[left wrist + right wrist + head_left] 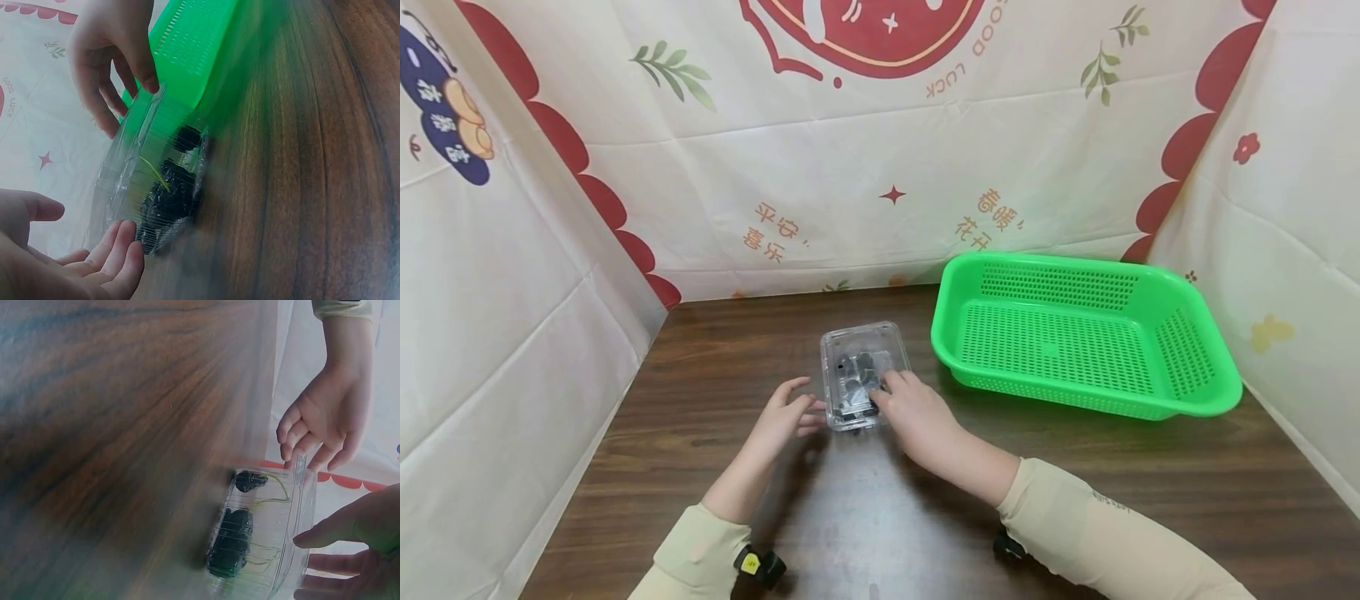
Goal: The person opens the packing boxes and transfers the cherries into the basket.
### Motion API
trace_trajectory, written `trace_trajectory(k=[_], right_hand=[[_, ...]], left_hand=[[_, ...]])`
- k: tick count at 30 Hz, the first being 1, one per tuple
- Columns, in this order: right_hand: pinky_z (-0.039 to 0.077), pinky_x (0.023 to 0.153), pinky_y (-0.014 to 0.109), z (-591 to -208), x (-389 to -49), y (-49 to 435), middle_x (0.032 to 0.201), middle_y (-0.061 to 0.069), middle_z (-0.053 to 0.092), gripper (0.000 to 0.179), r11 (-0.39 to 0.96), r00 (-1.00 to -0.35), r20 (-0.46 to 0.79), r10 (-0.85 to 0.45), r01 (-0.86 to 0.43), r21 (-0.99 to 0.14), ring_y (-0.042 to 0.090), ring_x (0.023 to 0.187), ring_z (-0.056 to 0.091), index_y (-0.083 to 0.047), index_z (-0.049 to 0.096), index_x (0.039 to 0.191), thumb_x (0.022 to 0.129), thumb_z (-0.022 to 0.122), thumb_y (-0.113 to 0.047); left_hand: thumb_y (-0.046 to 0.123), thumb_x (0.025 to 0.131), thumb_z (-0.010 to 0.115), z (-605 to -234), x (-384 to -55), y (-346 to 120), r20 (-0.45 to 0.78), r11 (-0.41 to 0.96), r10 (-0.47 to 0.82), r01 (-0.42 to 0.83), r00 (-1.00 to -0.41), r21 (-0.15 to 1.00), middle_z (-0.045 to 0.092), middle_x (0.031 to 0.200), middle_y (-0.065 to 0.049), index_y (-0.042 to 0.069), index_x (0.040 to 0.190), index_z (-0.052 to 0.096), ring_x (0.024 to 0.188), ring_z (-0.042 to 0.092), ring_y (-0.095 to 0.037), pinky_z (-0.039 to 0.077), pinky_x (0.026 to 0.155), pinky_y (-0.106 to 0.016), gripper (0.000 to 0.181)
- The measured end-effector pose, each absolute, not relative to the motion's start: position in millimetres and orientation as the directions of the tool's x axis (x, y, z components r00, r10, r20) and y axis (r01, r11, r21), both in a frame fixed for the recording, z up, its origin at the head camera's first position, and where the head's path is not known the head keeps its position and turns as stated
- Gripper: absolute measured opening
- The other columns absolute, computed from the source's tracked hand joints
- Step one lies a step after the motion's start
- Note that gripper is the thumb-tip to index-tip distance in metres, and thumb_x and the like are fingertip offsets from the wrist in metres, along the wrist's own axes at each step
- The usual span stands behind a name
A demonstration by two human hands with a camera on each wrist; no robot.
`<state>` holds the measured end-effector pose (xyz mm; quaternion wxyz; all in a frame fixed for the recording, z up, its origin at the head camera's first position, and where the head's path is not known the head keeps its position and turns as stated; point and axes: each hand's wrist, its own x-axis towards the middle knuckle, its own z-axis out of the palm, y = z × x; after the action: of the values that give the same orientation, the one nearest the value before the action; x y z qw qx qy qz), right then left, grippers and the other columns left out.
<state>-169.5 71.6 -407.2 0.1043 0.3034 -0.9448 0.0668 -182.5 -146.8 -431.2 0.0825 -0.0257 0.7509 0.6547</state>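
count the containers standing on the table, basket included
2: a clear plastic box between the left hand and right hand, and a green basket at the table's right. Anything small behind the basket could be hidden.

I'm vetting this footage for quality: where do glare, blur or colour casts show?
Head view: pale glare on the dark brown wooden table, reflections on the clear rectangular plastic box; left wrist view: a green tinge on the table beside the bright green rectangular plastic basket; right wrist view: the table blurred and dim at lower left.
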Motion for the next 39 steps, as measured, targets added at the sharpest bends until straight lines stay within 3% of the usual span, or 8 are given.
trace_trajectory(k=[8,20,27,39], right_hand=[[0.052,0.080,0.040,-404,-174,75,0.109,0.016,0.063,0.039,0.802,-0.789,0.258,-0.558,-0.592,-0.074,0.030,0.095,0.058,-0.002,0.071,0.107,0.069,0.074,0.007],[0.052,0.082,0.044,-405,-179,81,0.107,0.018,0.062,0.042,0.790,-0.771,0.307,-0.558,-0.607,-0.089,0.033,0.099,0.059,-0.001,0.070,0.105,0.065,0.074,0.009],[0.052,0.082,0.043,-409,-183,83,0.103,0.017,0.061,0.044,0.781,-0.756,0.352,-0.552,-0.616,-0.098,0.031,0.098,0.059,-0.001,0.069,0.103,0.061,0.072,0.012],[0.051,0.086,0.044,-407,-182,82,0.101,0.017,0.062,0.044,0.769,-0.742,0.384,-0.550,-0.629,-0.114,0.032,0.096,0.060,0.001,0.068,0.101,0.059,0.072,0.014]], left_hand=[[0.002,0.097,0.043,-431,-186,-142,-0.187,0.115,0.093,-0.176,-0.978,0.978,0.068,0.093,-0.026,-0.014,0.145,0.024,0.065,0.065,-0.012,0.056,0.069,-0.033,0.054],[-0.007,0.085,0.050,-440,-193,-136,-0.220,0.085,0.138,-0.210,-0.966,0.974,0.071,0.081,-0.020,-0.015,0.143,0.028,0.055,0.059,-0.011,0.050,0.057,-0.024,0.063],[-0.007,0.089,0.049,-445,-194,-131,-0.291,-0.001,0.154,-0.295,-0.944,0.956,0.070,0.077,-0.012,-0.010,0.142,0.028,0.053,0.054,-0.007,0.048,0.055,-0.020,0.057],[-0.002,0.098,0.049,-451,-193,-125,-0.355,-0.056,0.177,-0.369,-0.918,0.928,0.069,0.073,-0.004,-0.013,0.134,0.036,0.051,0.050,-0.004,0.045,0.053,-0.019,0.040]])
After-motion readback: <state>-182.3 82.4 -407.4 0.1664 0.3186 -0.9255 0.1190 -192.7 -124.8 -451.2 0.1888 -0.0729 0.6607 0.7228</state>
